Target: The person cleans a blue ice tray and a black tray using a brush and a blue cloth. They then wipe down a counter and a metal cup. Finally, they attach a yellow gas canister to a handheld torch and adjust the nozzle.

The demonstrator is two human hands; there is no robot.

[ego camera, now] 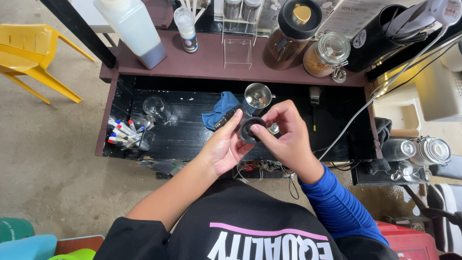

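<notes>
Black and round, the small cap-like part (251, 130) sits between your two hands above the near edge of the dark work shelf (183, 137). Your left hand (224, 147) cups it from the left, fingers curled around its rim. Your right hand (288, 137) grips it from the right, thumb and forefinger pinched at its edge, with a small silver knob (274, 128) showing just beside those fingertips. Just beyond your hands a blue cloth (220, 110) lies on the shelf, and a steel cup (258, 95) stands beside it to the right. Far left on the shelf, a bundle of markers (125, 133) lies near a clear glass (156, 110). On the brown ledge (207, 62) farther off stand a white bottle (132, 29) and two lidded jars (313, 45).
</notes>
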